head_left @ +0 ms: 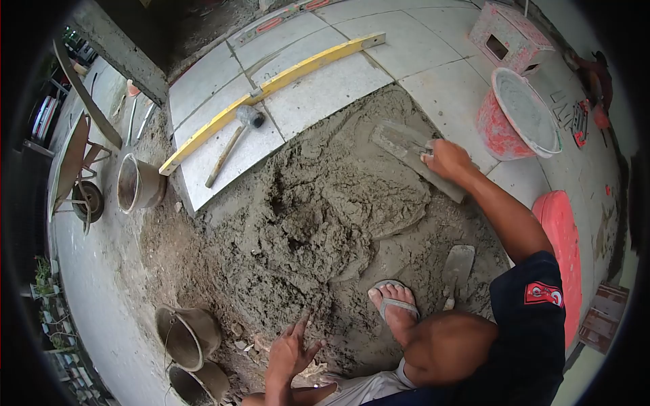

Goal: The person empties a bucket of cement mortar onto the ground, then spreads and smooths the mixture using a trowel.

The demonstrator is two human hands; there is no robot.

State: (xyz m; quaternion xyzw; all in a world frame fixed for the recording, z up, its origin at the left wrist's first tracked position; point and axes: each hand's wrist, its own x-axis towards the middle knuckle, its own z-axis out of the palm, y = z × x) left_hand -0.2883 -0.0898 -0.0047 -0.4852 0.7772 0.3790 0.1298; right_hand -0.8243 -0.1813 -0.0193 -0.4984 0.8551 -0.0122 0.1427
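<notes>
My right hand [447,161] grips a long, mortar-smeared plastering float [399,145], which lies across the top right of the wet grey mortar [318,223], near the edge of the laid tiles. Low in the view, my left hand [290,353] is open with fingers stretched out, its fingertips right at the mortar's lower edge. A trowel [459,265] with a mortar-covered blade rests on the bed to the right of my sandalled foot [396,302].
A yellow straightedge [305,71] and a mallet [230,152] lie on the white tiles [311,101]. A red-and-white bucket [504,125] of grey slurry stands right. Dark buckets [142,186] and a wheelbarrow [71,169] are at left, a red pad [560,250] beside my right arm.
</notes>
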